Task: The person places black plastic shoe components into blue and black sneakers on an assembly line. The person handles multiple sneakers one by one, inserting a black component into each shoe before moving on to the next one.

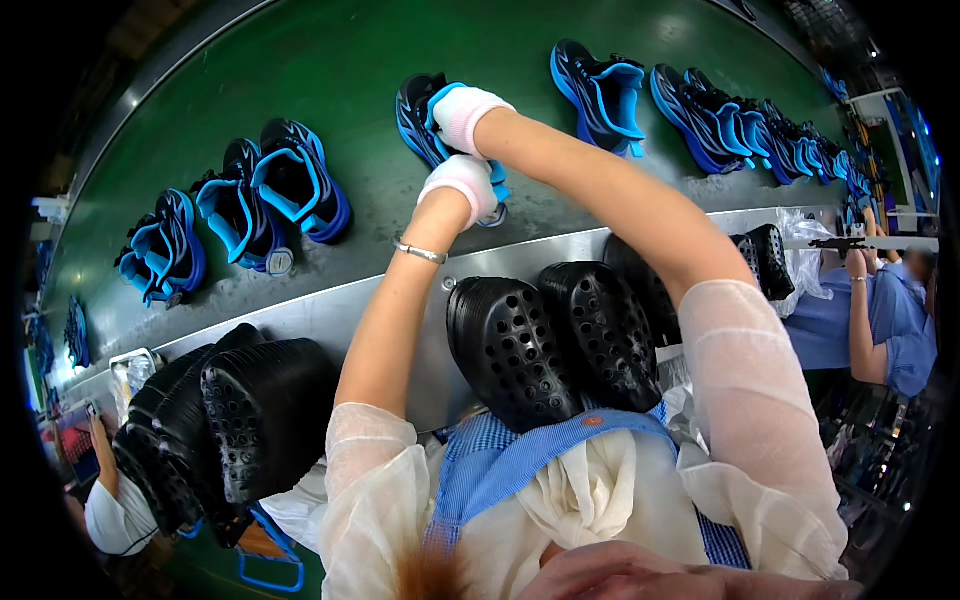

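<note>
A black sneaker with bright blue trim (pixel 412 118) sits on the green belt (pixel 375 55), its toe pointing away from me. Both my hands are on it, in white gloves with pink cuffs. My right hand (pixel 464 112) closes over the collar and tongue area, its fingertips largely hidden by the glove and shoe. Nearer to me, my left hand (pixel 464 188) grips the heel end, where a bit of blue lining shows beside the glove. A metal bangle (pixel 420 252) circles my left wrist.
More sneakers (pixel 300 180) stand on the belt to the left, and a row of sneakers (pixel 700 125) runs off to the right. Stacks of black perforated shoe-shaped plastic pieces (pixel 515 345) line the metal ledge (pixel 385 320) before me. A co-worker in blue (pixel 850 320) is at right.
</note>
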Demonstrator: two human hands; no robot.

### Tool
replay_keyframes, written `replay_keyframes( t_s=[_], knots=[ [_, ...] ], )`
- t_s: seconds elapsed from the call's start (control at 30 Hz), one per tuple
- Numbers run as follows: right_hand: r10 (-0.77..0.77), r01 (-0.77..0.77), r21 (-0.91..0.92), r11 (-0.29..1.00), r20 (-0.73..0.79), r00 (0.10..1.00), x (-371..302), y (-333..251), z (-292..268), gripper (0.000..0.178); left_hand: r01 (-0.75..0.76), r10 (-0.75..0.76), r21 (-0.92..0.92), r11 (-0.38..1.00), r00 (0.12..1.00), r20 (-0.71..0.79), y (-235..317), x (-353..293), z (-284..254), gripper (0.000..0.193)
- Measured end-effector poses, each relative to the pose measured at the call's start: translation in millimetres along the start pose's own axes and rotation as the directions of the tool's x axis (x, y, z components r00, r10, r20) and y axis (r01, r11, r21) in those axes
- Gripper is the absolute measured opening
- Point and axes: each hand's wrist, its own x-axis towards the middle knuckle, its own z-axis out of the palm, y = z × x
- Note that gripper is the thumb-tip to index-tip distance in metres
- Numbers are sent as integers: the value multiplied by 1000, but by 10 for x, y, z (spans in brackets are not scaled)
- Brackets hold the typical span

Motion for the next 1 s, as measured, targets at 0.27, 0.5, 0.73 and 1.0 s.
replay_keyframes(
  t_s=[0.27,0.5,0.73,1.0],
  knots=[
    [72,-94,150,984,147,987,-156,-58,-80,27,2,-5,-57,998,999,-50,-69,9,121,40],
    [-181,180,22,983,55,982,-484,28,-168,25,-28,33,27,999,983,-182,-118,-43,154,38],
    [-192,182,-91,979,-115,975,-1850,950,-664,38,76,-104,-196,978,985,-136,67,-105,146,32],
    [353,-383,76,921,-583,732,-3869,2682,-598,28,-5,64,151,989,920,-387,-159,-203,-19,39]
  ],
)
